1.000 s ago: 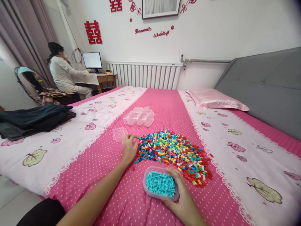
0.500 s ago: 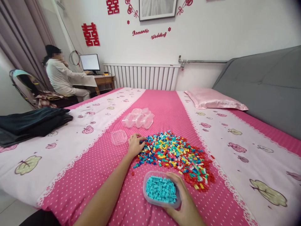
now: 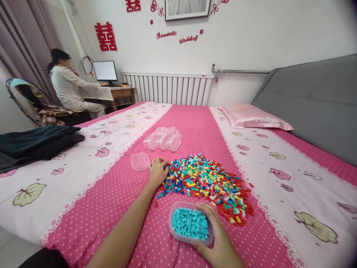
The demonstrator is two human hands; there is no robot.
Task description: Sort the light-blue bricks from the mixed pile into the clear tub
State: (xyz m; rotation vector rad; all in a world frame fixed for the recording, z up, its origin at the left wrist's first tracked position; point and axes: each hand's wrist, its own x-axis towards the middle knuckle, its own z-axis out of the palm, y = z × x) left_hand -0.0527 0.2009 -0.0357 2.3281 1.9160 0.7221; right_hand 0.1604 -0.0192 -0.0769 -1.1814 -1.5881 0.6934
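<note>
A heap of small multicoloured toy bricks (image 3: 206,178) is spread on the bed, with red ones thickest along its right side. At the heap's left edge is my left hand (image 3: 157,172), palm down with curved fingers; thumb and forefinger look apart, and no brick shows in them. My right hand (image 3: 217,234) grips a clear plastic box (image 3: 174,235) by its right side, thumb below and fingers along the far rim. Turquoise bricks (image 3: 190,224) fill much of this box, which tilts toward me in front of the heap.
Beyond my left hand lies a clear lid (image 3: 140,161), and behind it a cluster of clear plastic boxes (image 3: 163,140). Dark clothing (image 3: 39,146) is at the left, a pink pillow (image 3: 251,116) at the far right. A person (image 3: 67,83) sits at a desk with a monitor (image 3: 105,70).
My left hand has drawn back slightly to the left at the heap's edge. The right hand keeps the box in nearly the same place. The whole view has shifted a little.
</note>
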